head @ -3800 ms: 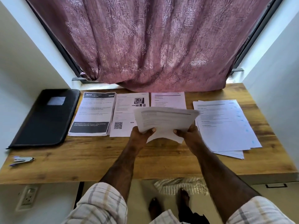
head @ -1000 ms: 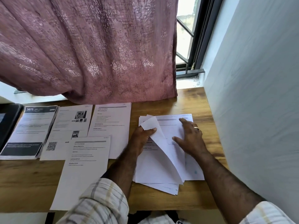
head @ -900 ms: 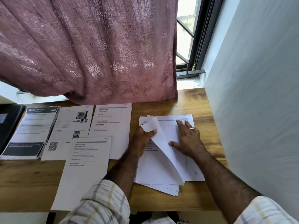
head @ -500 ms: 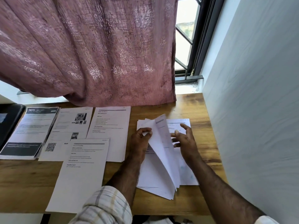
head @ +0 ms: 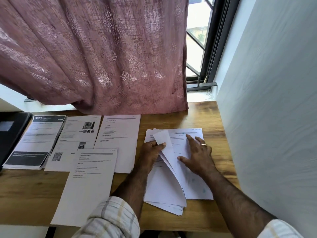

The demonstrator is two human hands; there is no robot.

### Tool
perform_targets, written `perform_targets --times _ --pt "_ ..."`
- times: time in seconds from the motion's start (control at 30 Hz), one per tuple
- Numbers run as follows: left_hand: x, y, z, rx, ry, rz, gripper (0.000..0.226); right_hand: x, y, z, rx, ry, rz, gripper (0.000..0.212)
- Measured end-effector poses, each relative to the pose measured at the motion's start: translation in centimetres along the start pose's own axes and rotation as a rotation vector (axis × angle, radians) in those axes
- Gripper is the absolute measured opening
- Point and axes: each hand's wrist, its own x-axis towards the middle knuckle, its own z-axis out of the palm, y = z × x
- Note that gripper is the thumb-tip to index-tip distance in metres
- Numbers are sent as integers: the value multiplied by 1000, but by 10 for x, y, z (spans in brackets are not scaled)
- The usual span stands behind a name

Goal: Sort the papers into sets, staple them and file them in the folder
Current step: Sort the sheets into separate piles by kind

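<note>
Loose white paper stack (head: pixel 164 189), right of the four sorted sets (head: pixel 118 140): the lifted sheets (head: pixel 164 143), upright half a second ago, now lean lower, pinched by the left hand (head: pixel 151 156); right hand (head: pixel 197 155) flat, fingers spread, pressing the stack; black folder (head: pixel 12 133) lies closed, far left on the desk (head: pixel 212 117)

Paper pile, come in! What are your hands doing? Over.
Left hand pinches a lifted sheet of the paper pile. Right hand presses flat on the pile. Nothing stapled yet. Nothing in the way.
</note>
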Motion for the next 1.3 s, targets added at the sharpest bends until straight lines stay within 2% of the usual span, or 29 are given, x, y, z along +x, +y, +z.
perform_targets --times 0.1,0.2,0.3,0.37,0.4,0.43,0.5,0.57,0.67,0.73,0.9,1.0,1.2,1.3 --pt "-2 3 -2 7 -15 -13 22 0 -4 5 -114 -65 -17 95" --pt "-4 10 -2 -1 -10 -26 29 -4 -8 8 -101 11 -70 77" --pt "-5 16 -6 -3 -10 -82 54 -7 -16 5 125 148 -41 71" --pt "-5 16 -11 -2 -51 -71 73 -7 -23 -1 362 87 76 81" --pt "-6 17 -13 -16 -49 -60 74 -7 -26 -4 434 36 127 89" --pt "-9 17 -16 -38 -30 -36 65 -7 -29 -6 465 6 172 96" --pt "-11 16 -25 -58 19 55 31 -6 -35 -11 503 22 252 96" --pt "-15 18 -35 -21 58 162 18 -1 -39 -18 518 111 274 76" --pt "-19 30 -51 37 146 230 19 13 -49 -42 435 279 192 30" --pt "-17 42 -61 46 166 245 23 21 -62 -66 328 369 93 18" --pt "-9 68 -80 57 173 272 30 30 -108 -129 58 585 -221 16" --pt "-13 77 -87 21 174 258 27 33 -132 -156 -25 709 -332 18" --pt "-20 73 -95 -17 192 266 32 29 -161 -184 11 796 -387 19" --pt "-23 73 -98 -78 195 252 29 28 -161 -172 74 743 -326 11"
